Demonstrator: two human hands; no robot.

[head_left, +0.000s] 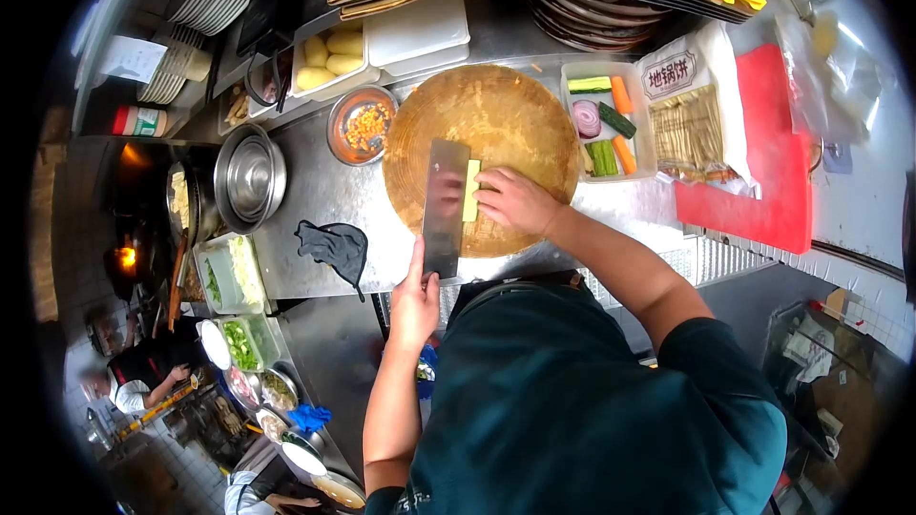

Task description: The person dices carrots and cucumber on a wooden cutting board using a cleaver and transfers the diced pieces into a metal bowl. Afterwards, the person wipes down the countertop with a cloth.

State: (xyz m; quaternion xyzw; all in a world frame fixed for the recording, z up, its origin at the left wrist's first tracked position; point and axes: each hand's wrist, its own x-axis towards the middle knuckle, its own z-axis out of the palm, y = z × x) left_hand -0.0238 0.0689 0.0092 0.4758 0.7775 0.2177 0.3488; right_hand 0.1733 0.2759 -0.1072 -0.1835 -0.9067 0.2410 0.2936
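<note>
My left hand (414, 310) is wrapped round the handle end of a wide cleaver (445, 210), one finger stretched along the metal. The blade lies over the left part of a round wooden chopping board (515, 105). Just right of the blade is a pale green vegetable strip (471, 189), lying lengthwise on the board. My right hand (515, 200) has its bent fingertips pressed against the strip's right side. The handle is mostly hidden in my left hand.
A bowl of diced orange pieces (364, 126), metal bowls (250, 176) and a black cloth (332, 246) are left. A vegetable tray (611, 70), packaged sticks (689, 129) and red board (763, 153) are right. Two people are partly visible lower left, one beside pans (153, 377).
</note>
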